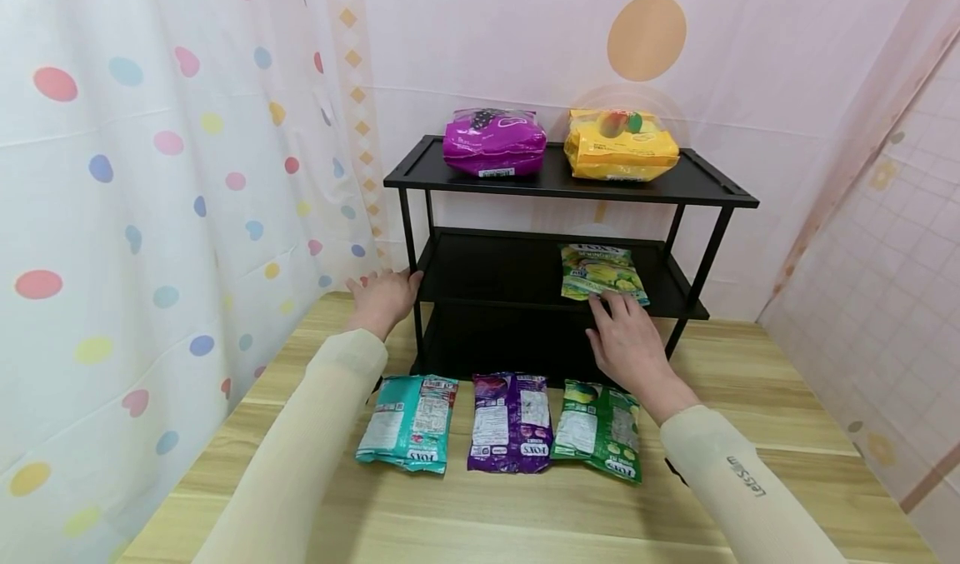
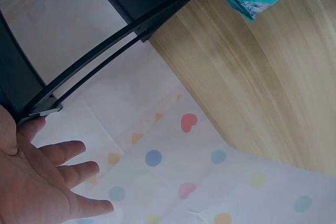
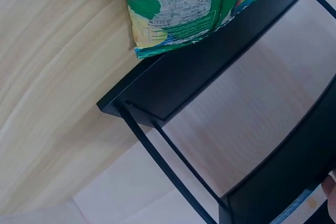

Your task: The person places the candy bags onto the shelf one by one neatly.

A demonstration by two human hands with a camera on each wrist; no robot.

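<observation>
My right hand (image 1: 630, 349) reaches to the middle tier of a black three-tier rack (image 1: 487, 268), its fingertips at the front edge of a green and yellow candy bag (image 1: 600, 272). That bag lies flat toward the tier's right side. In the right wrist view, only a bit of the right hand (image 3: 329, 198) shows at the right border, by the shelf. At the rack's left end is my left hand (image 1: 384, 299), its thumb side against the middle tier's corner. Seen from the left wrist, this hand (image 2: 47, 182) has its fingers spread and the palm bare.
A magenta candy bag (image 1: 495, 143) and a yellow one (image 1: 621, 146) sit on the top tier. Teal (image 1: 411, 422), purple (image 1: 512, 422) and green (image 1: 600, 429) candy bags lie in a row before the rack on the wooden table (image 1: 465, 518). Curtains (image 1: 187, 172) hang around.
</observation>
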